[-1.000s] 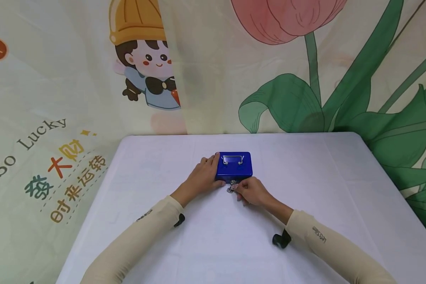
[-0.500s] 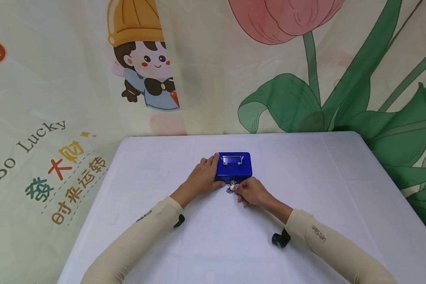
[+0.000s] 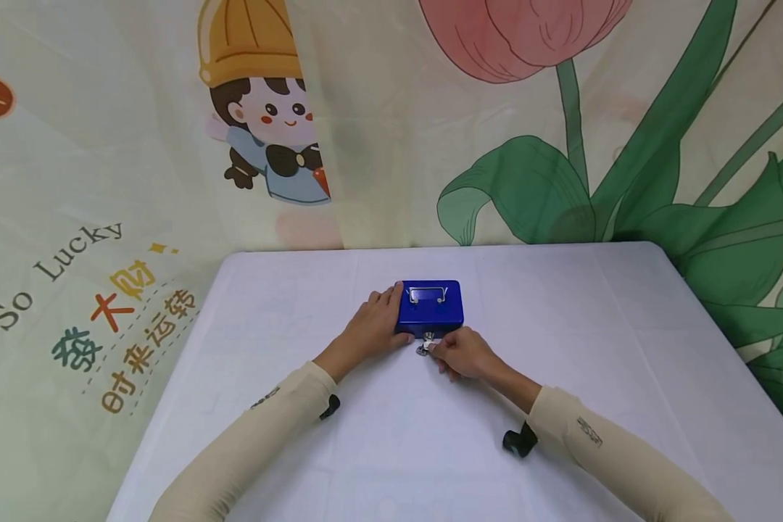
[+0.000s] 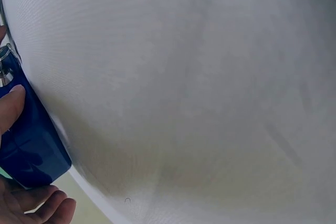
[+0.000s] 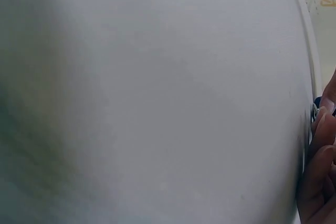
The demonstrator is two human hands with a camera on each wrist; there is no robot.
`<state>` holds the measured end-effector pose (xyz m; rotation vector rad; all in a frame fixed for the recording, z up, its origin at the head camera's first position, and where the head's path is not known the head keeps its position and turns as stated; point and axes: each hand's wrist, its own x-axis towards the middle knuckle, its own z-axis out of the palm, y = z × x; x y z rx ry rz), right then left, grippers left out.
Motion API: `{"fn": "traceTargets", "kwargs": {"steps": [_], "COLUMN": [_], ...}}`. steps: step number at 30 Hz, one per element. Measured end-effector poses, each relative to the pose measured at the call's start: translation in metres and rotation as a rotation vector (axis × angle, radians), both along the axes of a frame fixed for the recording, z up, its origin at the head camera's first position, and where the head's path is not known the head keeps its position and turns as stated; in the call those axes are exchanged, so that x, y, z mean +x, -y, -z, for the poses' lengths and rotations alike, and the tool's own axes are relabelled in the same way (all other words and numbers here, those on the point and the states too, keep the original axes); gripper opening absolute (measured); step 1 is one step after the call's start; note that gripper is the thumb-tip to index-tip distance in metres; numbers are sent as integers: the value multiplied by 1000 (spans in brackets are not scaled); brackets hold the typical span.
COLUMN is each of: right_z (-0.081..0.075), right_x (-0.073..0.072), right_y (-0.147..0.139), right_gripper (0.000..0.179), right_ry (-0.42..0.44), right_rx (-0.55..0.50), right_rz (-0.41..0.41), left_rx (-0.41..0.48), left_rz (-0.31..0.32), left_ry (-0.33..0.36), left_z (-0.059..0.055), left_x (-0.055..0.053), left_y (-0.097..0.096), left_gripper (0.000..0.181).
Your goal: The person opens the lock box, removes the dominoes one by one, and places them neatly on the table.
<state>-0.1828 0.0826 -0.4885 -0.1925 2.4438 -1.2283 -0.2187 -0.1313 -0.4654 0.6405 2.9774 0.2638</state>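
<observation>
A small blue cash box [image 3: 428,312] with a folded wire handle [image 3: 428,293] on its lid lies closed on the white table, towards its far side. My left hand [image 3: 375,319] grips its left end. The left wrist view shows the thumb [image 4: 12,106] on the front face and the other fingers [image 4: 44,203] around the end. At the front lock, the thumb and index finger of my right hand [image 3: 465,351] pinch a silver key [image 3: 428,344]; more small metal hangs below from a ring. In the right wrist view the fingertips [image 5: 327,103] largely hide the key.
A white cloth covers the table [image 3: 391,449], its far edge meeting a printed backdrop [image 3: 378,123] with a cartoon figure and plants. A black wrist camera [image 3: 519,440] hangs under the right sleeve, another black piece [image 3: 330,407] under the left.
The key at the lock shows a brighter face than a second ago, and the right fingertips have shifted very slightly. My left hand and the cash box stay in place.
</observation>
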Motion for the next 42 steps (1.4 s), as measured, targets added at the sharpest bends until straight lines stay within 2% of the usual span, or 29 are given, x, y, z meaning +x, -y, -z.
{"fn": "traceTargets", "kwargs": {"steps": [9, 17, 28, 31, 35, 38, 42], "right_z": [-9, -21, -32, -34, -34, -33, -31], "right_x": [3, 1, -6, -9, -13, -16, -20], "right_y": [-7, -17, -30, -35, -41, -44, -46], "right_gripper": [26, 27, 16, 21, 37, 49, 66], "right_ry": [-101, -234, -476, -556, -652, -689, -695], "right_rx": [44, -9, -10, 24, 121, 199, 266], "right_rz": [-44, -103, -71, -60, -75, -103, -135], "left_rx": [4, 12, 11, 3, -3, 0, 7], "left_rz": [-4, -19, -18, -22, -25, -24, -26], "left_ry": [-16, 2, 4, 7, 13, 11, 10], "left_z": [2, 0, 0, -1, -1, -1, -2], "left_x": [1, 3, 2, 2, 2, 3, 3], "left_y": [1, 0, 0, 0, 0, 0, 0], "left_gripper": [104, 105, 105, 105, 105, 104, 104]}}
